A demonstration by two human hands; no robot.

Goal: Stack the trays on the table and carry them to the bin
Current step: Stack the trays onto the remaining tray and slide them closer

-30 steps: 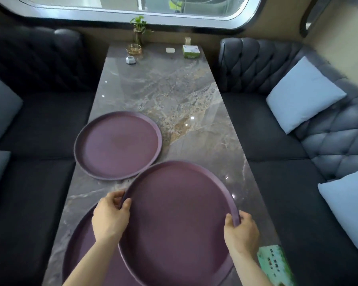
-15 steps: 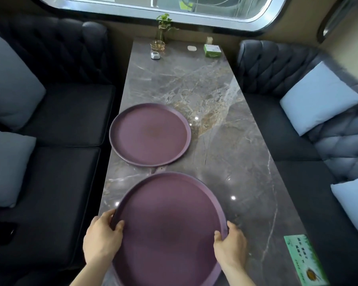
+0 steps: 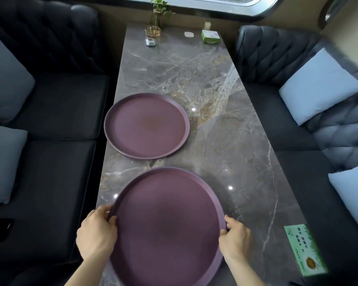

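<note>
Purple trays, grey veined marble table, pale blue cushions.

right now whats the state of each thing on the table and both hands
near tray: gripped at its rim on both sides, empty
far tray: flat on the table, empty, untouched, apart from the near tray
left hand: closed on the near tray's left rim
right hand: closed on the near tray's right rim
green box: at the far end, looks closed
green card: lying flat by the table's right edge
plant: upright in its vase
</note>
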